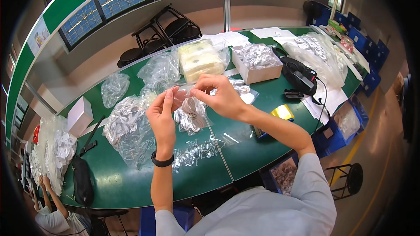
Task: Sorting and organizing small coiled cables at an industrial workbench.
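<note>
My left hand (pixel 162 111) and my right hand (pixel 218 97) are raised over the green table, close together. Between them hangs a small clear plastic bag (pixel 191 116) with a coiled white cable inside. The thumb and fingers of my right hand pinch its top edge. My left hand grips the bag's upper left side, though its fingertips partly blend with the clear film. Below the hands, many small clear-and-silvery pieces (pixel 197 152) lie scattered on the tabletop. More bagged white cables (pixel 243 89) rest just behind my right hand.
A large bag of white cables (pixel 122 120) lies left, a stack of pale yellow packets (pixel 201 59) behind. At right stand an open box of white parts (pixel 258 61), a black pouch (pixel 299 76) and a yellow tape roll (pixel 283 112). Another person's hands (pixel 43 181) work at far left.
</note>
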A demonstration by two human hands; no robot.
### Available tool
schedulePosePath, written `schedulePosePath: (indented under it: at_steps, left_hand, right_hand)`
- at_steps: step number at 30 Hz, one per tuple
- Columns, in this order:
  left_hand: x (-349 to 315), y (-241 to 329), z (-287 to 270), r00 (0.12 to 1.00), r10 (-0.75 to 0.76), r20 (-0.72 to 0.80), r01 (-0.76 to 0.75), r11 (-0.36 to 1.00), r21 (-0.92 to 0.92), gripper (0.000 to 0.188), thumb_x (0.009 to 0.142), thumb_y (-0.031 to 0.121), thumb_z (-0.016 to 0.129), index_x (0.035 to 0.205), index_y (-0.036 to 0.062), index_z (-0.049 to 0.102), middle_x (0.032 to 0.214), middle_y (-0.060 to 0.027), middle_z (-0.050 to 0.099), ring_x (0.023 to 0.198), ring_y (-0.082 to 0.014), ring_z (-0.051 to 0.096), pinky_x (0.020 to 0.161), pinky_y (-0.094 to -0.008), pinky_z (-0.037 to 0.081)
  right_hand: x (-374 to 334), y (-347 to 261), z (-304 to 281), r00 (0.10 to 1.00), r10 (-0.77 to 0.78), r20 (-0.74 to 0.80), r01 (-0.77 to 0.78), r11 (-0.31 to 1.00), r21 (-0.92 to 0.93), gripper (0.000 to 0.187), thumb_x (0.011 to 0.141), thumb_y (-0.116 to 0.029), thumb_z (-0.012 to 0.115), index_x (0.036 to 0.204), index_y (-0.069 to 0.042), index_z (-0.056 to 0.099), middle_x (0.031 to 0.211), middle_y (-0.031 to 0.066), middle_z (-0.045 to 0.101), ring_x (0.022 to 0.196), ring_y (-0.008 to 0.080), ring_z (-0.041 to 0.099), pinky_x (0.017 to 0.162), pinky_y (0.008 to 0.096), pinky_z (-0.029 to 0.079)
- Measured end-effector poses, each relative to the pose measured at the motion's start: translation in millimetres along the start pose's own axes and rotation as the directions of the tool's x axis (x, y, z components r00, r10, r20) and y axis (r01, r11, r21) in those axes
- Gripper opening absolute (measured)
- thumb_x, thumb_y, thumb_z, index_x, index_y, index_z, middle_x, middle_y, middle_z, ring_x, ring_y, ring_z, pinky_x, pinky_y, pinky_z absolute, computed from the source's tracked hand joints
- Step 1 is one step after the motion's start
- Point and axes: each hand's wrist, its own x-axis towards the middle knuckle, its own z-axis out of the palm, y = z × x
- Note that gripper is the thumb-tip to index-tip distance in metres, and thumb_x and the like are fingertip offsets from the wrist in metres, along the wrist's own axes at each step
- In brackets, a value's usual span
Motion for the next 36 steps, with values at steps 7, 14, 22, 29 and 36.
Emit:
schedulePosePath:
  at_steps: [7,14,22,29,36]
  left_hand:
    - [-4,-7,3,0.994,0.103,0.032,-0.107,0.970,0.219,0.021,0.099,0.008,0.061,0.108,-0.0077,0.070,0.097,-0.0099,0.074,0.086,-0.0125,0.070,0.075,-0.0236,0.055]
    - [-9,-6,8,0.991,0.064,0.114,-0.095,0.953,0.289,0.020,0.098,0.008,0.061,0.108,-0.0085,0.069,0.092,-0.0075,0.073,0.086,-0.0123,0.070,0.076,-0.0239,0.053]
    - [-12,5,6,0.944,-0.009,0.330,-0.135,0.902,0.410,0.019,0.096,0.008,0.063,0.106,-0.0061,0.070,0.086,-0.0113,0.076,0.081,-0.0142,0.073,0.074,-0.0253,0.054]
    - [-19,7,13,0.952,-0.098,0.289,-0.008,0.939,0.344,0.018,0.096,0.008,0.063,0.101,-0.0071,0.071,0.085,-0.0119,0.076,0.079,-0.0156,0.074,0.072,-0.0260,0.055]
    - [-21,16,13,0.964,-0.128,0.234,0.042,0.939,0.341,0.019,0.098,0.008,0.062,0.102,-0.0089,0.070,0.092,-0.0149,0.075,0.082,-0.0178,0.073,0.078,-0.0271,0.057]
  right_hand:
    - [-2,-10,9,0.781,-0.624,-0.023,0.531,0.683,-0.501,0.023,0.081,-0.008,0.073,0.103,-0.007,0.068,0.097,0.0083,0.058,0.088,0.0262,0.058,0.074,0.0349,0.049]
    - [1,-9,9,0.824,-0.558,0.098,0.471,0.580,-0.665,0.018,0.080,-0.008,0.072,0.098,-0.008,0.071,0.109,0.0086,0.060,0.102,0.0290,0.058,0.088,0.0406,0.048]
    - [7,-10,-23,0.862,-0.432,0.266,0.506,0.768,-0.393,0.010,0.083,-0.008,0.071,0.091,-0.003,0.068,0.103,0.0079,0.063,0.098,0.0281,0.061,0.087,0.0396,0.049]
    - [-2,0,-20,0.813,-0.533,0.236,0.574,0.665,-0.477,0.007,0.085,-0.006,0.070,0.088,-0.002,0.064,0.092,0.0082,0.065,0.085,0.0252,0.065,0.075,0.0365,0.051]
    - [-18,50,-43,0.843,0.440,-0.310,-0.204,0.795,0.571,0.017,0.098,-0.015,0.060,0.093,0.001,0.065,0.084,0.0023,0.065,0.080,0.0124,0.063,0.072,0.0260,0.050]
